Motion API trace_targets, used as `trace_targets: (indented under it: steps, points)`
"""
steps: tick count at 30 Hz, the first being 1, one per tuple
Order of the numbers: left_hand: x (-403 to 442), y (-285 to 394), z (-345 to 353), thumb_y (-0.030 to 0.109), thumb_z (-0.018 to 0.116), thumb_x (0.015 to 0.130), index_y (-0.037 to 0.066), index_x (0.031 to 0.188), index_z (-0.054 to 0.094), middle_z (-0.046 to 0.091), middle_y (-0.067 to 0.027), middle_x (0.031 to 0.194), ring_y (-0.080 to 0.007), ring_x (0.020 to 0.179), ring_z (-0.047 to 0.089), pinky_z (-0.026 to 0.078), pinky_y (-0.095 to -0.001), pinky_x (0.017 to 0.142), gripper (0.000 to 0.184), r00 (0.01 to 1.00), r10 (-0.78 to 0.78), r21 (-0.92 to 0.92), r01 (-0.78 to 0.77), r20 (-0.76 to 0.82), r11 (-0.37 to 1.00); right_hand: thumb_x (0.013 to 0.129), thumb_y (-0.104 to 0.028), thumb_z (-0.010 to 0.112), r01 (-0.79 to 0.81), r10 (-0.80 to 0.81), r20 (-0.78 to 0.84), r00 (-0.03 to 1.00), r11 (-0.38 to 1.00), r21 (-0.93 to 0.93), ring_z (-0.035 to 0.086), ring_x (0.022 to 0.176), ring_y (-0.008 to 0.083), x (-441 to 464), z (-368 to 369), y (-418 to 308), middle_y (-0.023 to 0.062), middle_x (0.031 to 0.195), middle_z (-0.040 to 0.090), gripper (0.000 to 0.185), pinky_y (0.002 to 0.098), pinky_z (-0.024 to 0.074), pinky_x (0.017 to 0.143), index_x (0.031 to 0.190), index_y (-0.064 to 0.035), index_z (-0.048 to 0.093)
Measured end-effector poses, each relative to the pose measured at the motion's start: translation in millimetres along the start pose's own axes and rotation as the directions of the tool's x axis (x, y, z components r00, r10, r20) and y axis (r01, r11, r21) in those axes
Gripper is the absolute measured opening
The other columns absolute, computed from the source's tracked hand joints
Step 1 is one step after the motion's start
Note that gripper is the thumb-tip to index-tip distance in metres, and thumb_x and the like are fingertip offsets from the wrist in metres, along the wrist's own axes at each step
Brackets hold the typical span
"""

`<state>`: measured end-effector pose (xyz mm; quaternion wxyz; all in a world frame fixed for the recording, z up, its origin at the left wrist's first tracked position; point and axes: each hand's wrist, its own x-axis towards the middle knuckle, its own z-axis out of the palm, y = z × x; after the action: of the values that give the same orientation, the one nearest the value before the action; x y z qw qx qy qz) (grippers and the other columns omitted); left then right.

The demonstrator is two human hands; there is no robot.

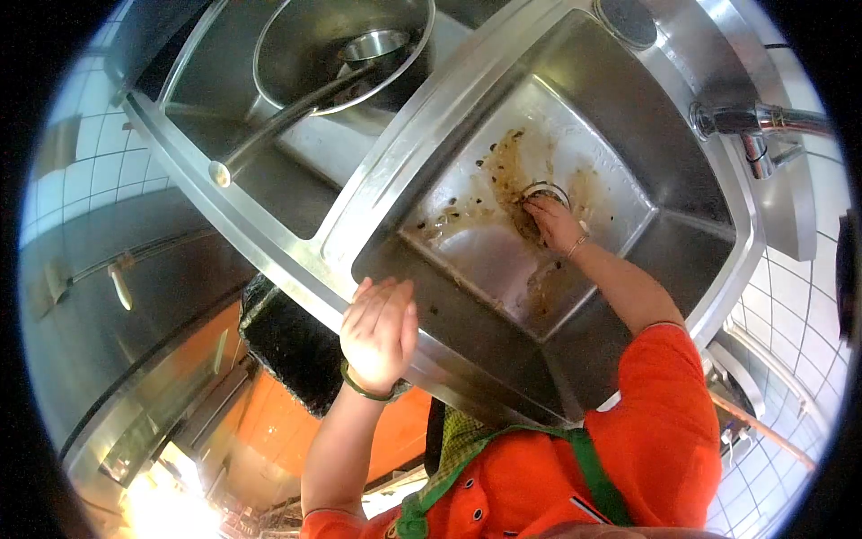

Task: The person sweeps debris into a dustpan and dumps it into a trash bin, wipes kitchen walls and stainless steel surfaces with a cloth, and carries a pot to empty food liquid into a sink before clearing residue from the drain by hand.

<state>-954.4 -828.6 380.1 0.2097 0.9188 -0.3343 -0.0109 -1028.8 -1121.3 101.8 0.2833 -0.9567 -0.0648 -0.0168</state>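
Observation:
Down in the steel sink basin (485, 260), my right hand (554, 225) is at the round drain (548, 190), its fingers bent and close together against the opening. What lies under the fingertips is hidden. Wet brown food scraps (507, 166) and dark bits are spread over the basin floor around it. My left hand (382, 328), with a green bangle on the wrist, rests on the front rim of the sink. Its fingers are stretched out and hold nothing.
In the neighbouring basin stands a large steel pot (269, 67), with a long-handled ladle (296, 112) lying across its rim. A faucet (754, 121) juts in from the right. Below the front rim hangs a black plastic bag (292, 346).

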Motion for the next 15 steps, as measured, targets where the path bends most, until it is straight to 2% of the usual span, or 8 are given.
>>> trace_targets:
  steps: [1,3,5,8,10,12,14,15]
  points:
    - [1,1,1,0.007,0.057,0.075,0.002,0.091,0.061,0.062,-0.0117,0.084,-0.0261,0.084,0.061,0.044,-0.0385,0.084,0.017,1.0,0.002,0.002,-0.002,-0.003,1.0,0.077,-0.01,0.056,0.001,-0.004,0.063,0.998,0.999,0.036,0.047,0.107,0.0328,4,-13,-8,0.016,0.115,0.05,0.037,0.0409,0.0388,0.093,0.114,-0.0067,0.052]
    - [0,2,4,0.007,0.057,0.075,0.002,0.091,0.061,0.062,-0.0114,0.084,-0.0259,0.084,0.061,0.044,-0.0384,0.084,0.017,1.0,0.002,0.012,-0.002,0.003,1.0,0.076,-0.011,0.057,-0.1,0.091,-0.217,0.972,0.995,-0.028,0.048,0.104,0.0334,41,-23,-25,0.0153,0.113,0.051,0.036,0.0417,0.0401,0.091,0.112,-0.0067,0.053]
    - [-1,1,7,0.005,0.053,0.077,0.003,0.09,0.061,0.063,-0.0122,0.086,-0.0267,0.083,0.06,0.044,-0.0414,0.086,0.016,1.0,-0.004,0.009,0.004,0.016,1.0,0.076,-0.01,0.057,-0.173,0.149,-0.35,0.925,0.984,-0.037,0.048,0.103,0.0345,100,-18,-13,0.0162,0.114,0.05,0.034,0.0419,0.0407,0.09,0.109,-0.0062,0.054]
    - [-1,4,14,0.004,0.053,0.077,0.002,0.09,0.061,0.063,-0.0124,0.086,-0.0268,0.083,0.06,0.043,-0.0411,0.086,0.016,0.999,-0.031,-0.028,0.032,0.014,0.999,0.075,-0.007,0.055,-0.136,0.159,-0.294,0.942,0.986,0.097,0.048,0.102,0.0352,130,1,5,0.0165,0.113,0.051,0.031,0.0408,0.0407,0.089,0.106,-0.0053,0.055]
    - [-2,0,12,0.004,0.053,0.077,0.002,0.09,0.061,0.062,-0.0129,0.086,-0.0268,0.084,0.06,0.043,-0.0409,0.086,0.016,1.0,-0.027,-0.027,0.027,-0.007,0.999,0.072,-0.004,0.054,0.025,-0.019,-0.066,0.998,0.994,0.103,0.049,0.101,0.0342,99,14,4,0.0162,0.109,0.053,0.031,0.0398,0.0408,0.089,0.103,-0.0064,0.058]
    - [-5,-3,3,0.005,0.053,0.077,0.002,0.091,0.061,0.062,-0.0131,0.087,-0.0269,0.084,0.06,0.043,-0.0409,0.087,0.016,1.0,-0.023,-0.044,0.023,-0.003,0.999,0.067,-0.003,0.056,0.116,-0.106,-0.096,0.99,0.987,0.108,0.051,0.098,0.0333,42,29,-17,0.0144,0.104,0.056,0.034,0.0403,0.0405,0.088,0.1,-0.0068,0.06]
    - [-4,-4,-4,0.005,0.054,0.076,0.003,0.091,0.061,0.063,-0.0129,0.087,-0.0267,0.084,0.06,0.043,-0.0408,0.087,0.017,1.0,-0.027,-0.039,0.027,-0.009,0.999,0.064,-0.004,0.056,0.041,-0.038,-0.015,0.999,0.979,0.199,0.05,0.1,0.033,22,20,-40,0.0146,0.105,0.056,0.038,0.04,0.0397,0.09,0.102,-0.0081,0.06]
    - [-5,-5,-4,0.004,0.054,0.076,0.003,0.091,0.061,0.063,-0.0128,0.087,-0.0268,0.083,0.06,0.043,-0.0409,0.087,0.017,1.0,-0.028,-0.038,0.027,-0.012,0.999,0.067,-0.004,0.054,-0.028,0.028,0.006,1.0,0.987,0.16,0.05,0.101,0.0321,22,12,-59,0.0137,0.105,0.057,0.036,0.0399,0.0395,0.09,0.102,-0.0086,0.06]
